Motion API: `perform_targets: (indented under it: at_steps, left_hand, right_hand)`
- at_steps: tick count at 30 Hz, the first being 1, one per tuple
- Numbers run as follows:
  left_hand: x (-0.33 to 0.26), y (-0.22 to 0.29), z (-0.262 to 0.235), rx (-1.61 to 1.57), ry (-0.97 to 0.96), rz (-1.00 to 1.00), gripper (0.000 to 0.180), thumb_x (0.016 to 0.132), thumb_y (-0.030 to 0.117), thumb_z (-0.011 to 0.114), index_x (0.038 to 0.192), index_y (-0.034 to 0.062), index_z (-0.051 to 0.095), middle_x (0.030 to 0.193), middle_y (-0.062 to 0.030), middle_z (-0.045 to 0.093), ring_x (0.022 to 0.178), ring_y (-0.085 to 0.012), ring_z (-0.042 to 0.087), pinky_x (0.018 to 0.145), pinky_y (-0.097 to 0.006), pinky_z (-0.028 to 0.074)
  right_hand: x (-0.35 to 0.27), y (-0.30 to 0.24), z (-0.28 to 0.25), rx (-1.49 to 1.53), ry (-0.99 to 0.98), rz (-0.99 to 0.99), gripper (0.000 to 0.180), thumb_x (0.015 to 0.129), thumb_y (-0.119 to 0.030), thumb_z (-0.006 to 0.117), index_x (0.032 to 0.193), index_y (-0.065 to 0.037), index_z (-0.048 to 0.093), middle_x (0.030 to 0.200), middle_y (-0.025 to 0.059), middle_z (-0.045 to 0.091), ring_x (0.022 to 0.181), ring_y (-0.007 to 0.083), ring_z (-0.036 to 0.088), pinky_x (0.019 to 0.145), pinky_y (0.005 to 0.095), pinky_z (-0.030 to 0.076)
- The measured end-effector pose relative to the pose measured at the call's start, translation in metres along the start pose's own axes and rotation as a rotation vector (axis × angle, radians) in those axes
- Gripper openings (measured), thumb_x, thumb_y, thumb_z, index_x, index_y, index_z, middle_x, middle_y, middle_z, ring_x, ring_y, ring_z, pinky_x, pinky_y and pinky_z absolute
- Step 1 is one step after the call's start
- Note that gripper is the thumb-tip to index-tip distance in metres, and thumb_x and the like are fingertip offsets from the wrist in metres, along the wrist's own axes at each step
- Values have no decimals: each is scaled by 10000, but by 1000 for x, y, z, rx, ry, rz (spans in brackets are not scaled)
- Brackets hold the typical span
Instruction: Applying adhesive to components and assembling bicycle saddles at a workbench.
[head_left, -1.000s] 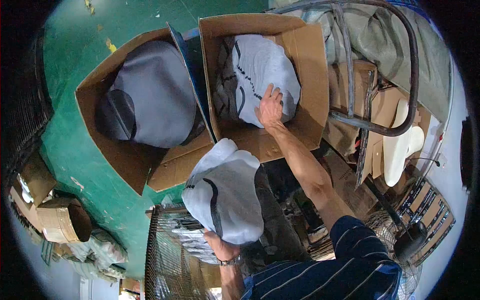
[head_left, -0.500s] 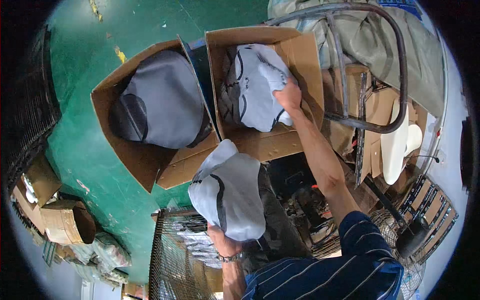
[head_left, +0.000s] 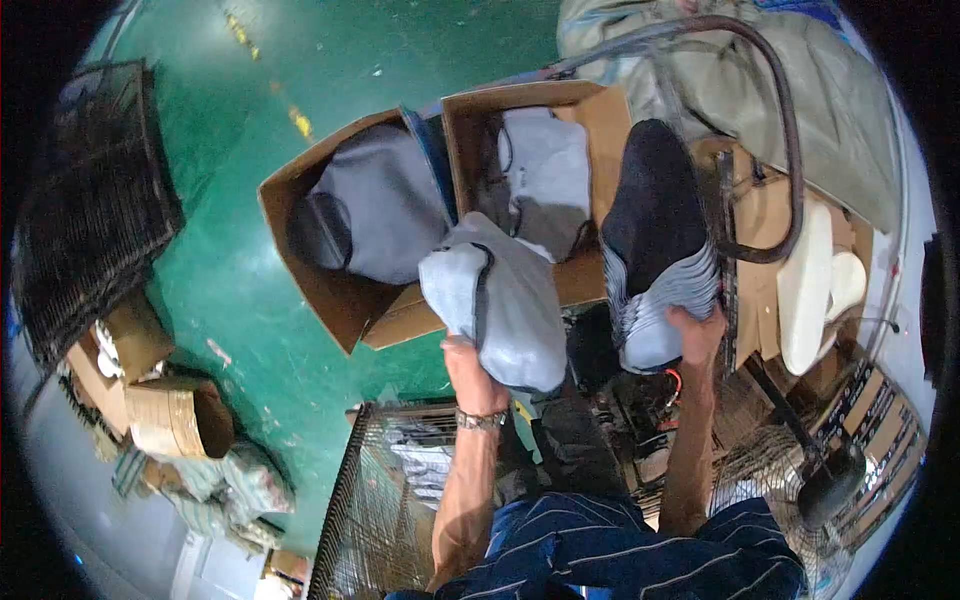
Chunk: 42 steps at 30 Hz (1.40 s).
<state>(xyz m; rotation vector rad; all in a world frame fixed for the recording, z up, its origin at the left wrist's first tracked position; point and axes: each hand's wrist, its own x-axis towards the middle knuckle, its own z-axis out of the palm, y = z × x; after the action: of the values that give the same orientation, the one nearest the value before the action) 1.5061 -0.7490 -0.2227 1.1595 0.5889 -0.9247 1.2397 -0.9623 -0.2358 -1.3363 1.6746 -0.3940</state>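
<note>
Vs the earlier frames: right hand (head_left: pixel 697 333) was no longer inside the right box; it had come out and was holding up a stack of grey-and-black fabric pieces (head_left: pixel 655 250) from below, dark end on top. Left hand (head_left: pixel 468 362) had lifted its grey fabric bundle (head_left: pixel 505 305) higher, so it then overlapped the front edges of both boxes. View had also shifted; the boxes sat further right.

Left to right:
- Black wire rack (head_left: pixel 95 210) lay on the green floor (head_left: pixel 220 250) at far left.
- Small open cartons and a roll of brown tape (head_left: pixel 165 420) sat lower left, crumpled plastic just beside them.
- Left cardboard box (head_left: pixel 330 290), brown, open, held grey fabric with a dark patch.
- Left hand fingers were curled tight into the bundle's lower edge; wristwatch below.
- Wire basket (head_left: pixel 390 490) sat under the left forearm.
- Right cardboard box (head_left: pixel 590 120), brown, open, touching the left one, still held grey pieces.
- Right hand fingers were wrapped up around the stack's bottom edge, thumb side hidden.
- Dark curved metal tube (head_left: pixel 785 130) and white moulded parts (head_left: pixel 815 290) were at right.

No labels readable.
</note>
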Motion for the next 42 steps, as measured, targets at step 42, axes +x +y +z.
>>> perform_targets:
  at_steps: [42]
  left_hand:
    - [185,-188,-4,103,13,-470,1237,869,880,481,1635,26,20,1674,-230,303,1530,-414,318,1208,-590,343]
  right_hand:
    - [-141,24,-59,54,132,491,737,613,-154,776,1293,88,622,1075,139,714,950,231,636,892,359,497]
